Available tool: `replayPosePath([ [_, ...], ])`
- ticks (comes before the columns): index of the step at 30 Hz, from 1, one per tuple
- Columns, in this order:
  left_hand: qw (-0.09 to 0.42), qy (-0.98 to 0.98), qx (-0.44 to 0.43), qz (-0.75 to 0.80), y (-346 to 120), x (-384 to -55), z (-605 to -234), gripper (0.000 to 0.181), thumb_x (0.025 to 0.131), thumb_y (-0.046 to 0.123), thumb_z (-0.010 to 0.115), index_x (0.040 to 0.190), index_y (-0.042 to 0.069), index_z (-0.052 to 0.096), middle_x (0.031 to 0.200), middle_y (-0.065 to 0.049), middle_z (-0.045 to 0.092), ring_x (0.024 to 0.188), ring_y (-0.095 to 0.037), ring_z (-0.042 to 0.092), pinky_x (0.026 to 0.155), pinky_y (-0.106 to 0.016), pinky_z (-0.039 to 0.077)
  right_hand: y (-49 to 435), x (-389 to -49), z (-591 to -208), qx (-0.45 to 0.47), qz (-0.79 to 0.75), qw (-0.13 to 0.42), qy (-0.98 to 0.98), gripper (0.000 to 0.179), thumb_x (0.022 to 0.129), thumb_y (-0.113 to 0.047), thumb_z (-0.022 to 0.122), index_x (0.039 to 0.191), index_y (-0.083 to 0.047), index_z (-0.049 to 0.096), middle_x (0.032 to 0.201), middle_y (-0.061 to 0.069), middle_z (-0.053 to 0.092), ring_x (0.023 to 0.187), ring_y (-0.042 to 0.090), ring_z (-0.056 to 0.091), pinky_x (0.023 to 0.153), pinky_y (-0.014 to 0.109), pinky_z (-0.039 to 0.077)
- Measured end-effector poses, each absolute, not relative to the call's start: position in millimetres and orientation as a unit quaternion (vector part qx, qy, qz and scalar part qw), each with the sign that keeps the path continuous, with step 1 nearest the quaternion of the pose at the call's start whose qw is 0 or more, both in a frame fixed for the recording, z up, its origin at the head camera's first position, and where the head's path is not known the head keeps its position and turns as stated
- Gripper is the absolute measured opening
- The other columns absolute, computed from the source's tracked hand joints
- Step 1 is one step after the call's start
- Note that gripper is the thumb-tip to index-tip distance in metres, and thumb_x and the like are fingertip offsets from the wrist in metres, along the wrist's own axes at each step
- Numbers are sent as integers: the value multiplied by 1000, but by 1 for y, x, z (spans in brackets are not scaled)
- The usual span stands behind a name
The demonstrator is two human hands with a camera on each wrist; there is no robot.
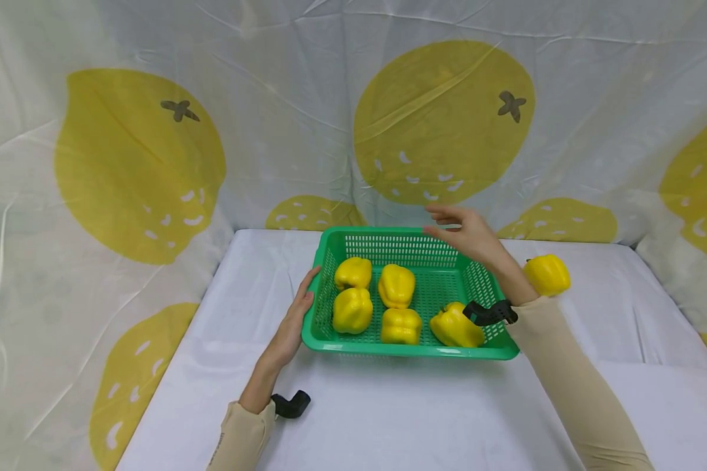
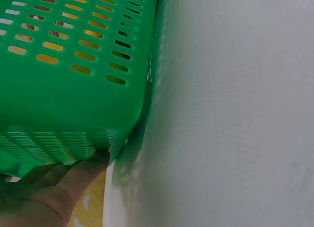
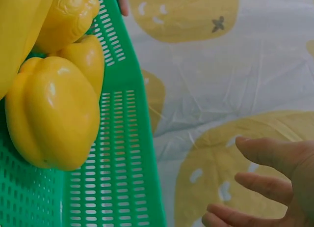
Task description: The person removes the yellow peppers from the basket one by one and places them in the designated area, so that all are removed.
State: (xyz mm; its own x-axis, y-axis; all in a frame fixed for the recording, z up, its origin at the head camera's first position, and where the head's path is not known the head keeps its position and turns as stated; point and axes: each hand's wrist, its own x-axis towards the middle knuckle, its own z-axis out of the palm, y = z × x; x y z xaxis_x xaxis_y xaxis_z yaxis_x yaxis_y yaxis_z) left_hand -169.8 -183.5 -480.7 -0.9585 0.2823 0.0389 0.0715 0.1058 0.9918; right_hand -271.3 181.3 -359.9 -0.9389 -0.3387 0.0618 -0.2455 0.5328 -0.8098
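Note:
A green plastic basket (image 1: 412, 351) with slotted walls holds several yellow bell peppers (image 1: 397, 286), grouped mostly in its left half, with one bell pepper (image 1: 456, 327) at the front right. My left hand (image 1: 289, 330) rests against the basket's left side. In the left wrist view the fingers of my left hand (image 2: 54, 192) lie along the outer wall of the basket (image 2: 73, 99). My right hand (image 1: 468, 235) is raised over the basket's back right corner. Its fingers are spread and hold nothing in the right wrist view, where the hand (image 3: 265, 183) is beside the rim.
Another yellow bell pepper (image 1: 548, 275) lies outside the basket on the right, close behind my right wrist. A white cloth (image 1: 389, 418) covers the table. Behind it hangs a pale curtain (image 1: 289, 98) with a large lemon print.

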Motion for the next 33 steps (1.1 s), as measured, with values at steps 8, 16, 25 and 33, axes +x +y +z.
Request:
replayPosePath([
  [8,79,737,120,661,-182,-169,-478,51,115,40,19,166,37,13,175,3,4,161,-25,6,127,-59,6,173,-276,-375,-166,-456,64,872,58,101,-36,68,154,-17,51,157,15,51,142,38,48,110,57,45],
  [16,79,736,122,661,-183,-168,-476,52,115,40,19,166,36,13,175,4,5,161,-24,6,128,-58,6,167,-279,-383,-159,-459,84,870,59,101,-37,68,154,-17,50,158,15,49,144,38,46,109,59,45],
  [25,78,735,122,662,-183,-169,-476,51,115,40,19,166,37,14,175,4,6,160,-25,8,127,-58,8,165,-280,-389,-171,-460,91,867,55,101,-36,68,151,-16,54,157,14,50,143,38,47,109,58,46],
  [33,82,730,123,668,-183,-168,-476,51,115,41,19,165,37,14,175,3,6,159,-26,11,126,-56,12,162,-280,-393,-185,-459,112,862,54,100,-33,71,148,-13,57,155,16,52,140,39,51,110,57,45],
])
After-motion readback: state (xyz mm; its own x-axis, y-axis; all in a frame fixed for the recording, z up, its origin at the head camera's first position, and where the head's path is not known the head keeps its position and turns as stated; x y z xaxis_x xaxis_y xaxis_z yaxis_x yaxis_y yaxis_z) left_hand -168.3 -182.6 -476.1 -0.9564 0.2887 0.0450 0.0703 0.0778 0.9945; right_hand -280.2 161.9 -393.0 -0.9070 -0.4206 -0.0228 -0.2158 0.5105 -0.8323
